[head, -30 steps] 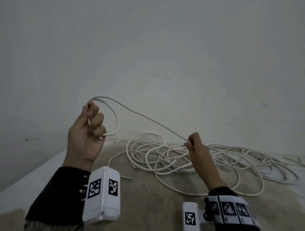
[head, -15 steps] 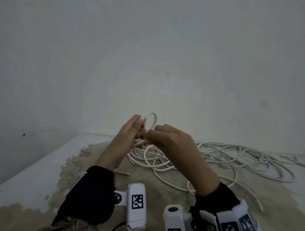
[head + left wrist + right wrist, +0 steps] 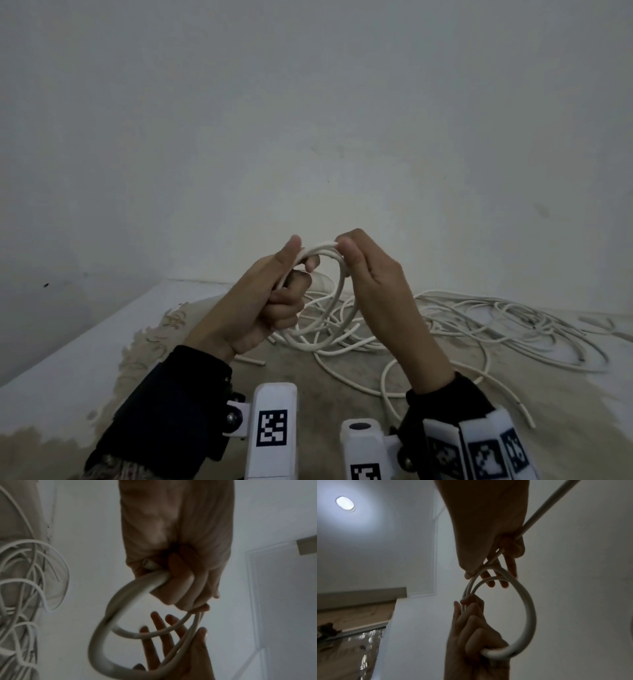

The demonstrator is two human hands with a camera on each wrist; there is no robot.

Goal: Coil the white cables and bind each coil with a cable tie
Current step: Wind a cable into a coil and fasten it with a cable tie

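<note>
I hold a small coil of white cable (image 3: 337, 274) up in front of the wall, above the table. My left hand (image 3: 301, 270) grips the coil's left side in a fist, thumb up; in the left wrist view the fingers (image 3: 181, 584) curl round the thick cable (image 3: 109, 622). My right hand (image 3: 344, 253) pinches the top of the loops between thumb and fingers (image 3: 488, 566), and the cable's free run (image 3: 556, 500) leads past its palm. The loops (image 3: 528, 608) number two or three. The rest of the white cable lies in a loose tangle (image 3: 479, 318) on the table.
The table (image 3: 85, 346) has a white edge and a beige patterned top, and it meets a plain wall. A short white piece (image 3: 250, 359) lies near my left wrist. More small white pieces (image 3: 596, 322) lie at the far right. A cable end (image 3: 524, 414) trails towards me.
A second ago my hands were apart with a length of cable stretched between them. They have come together, and that length now lies as another loop on the coil.
</note>
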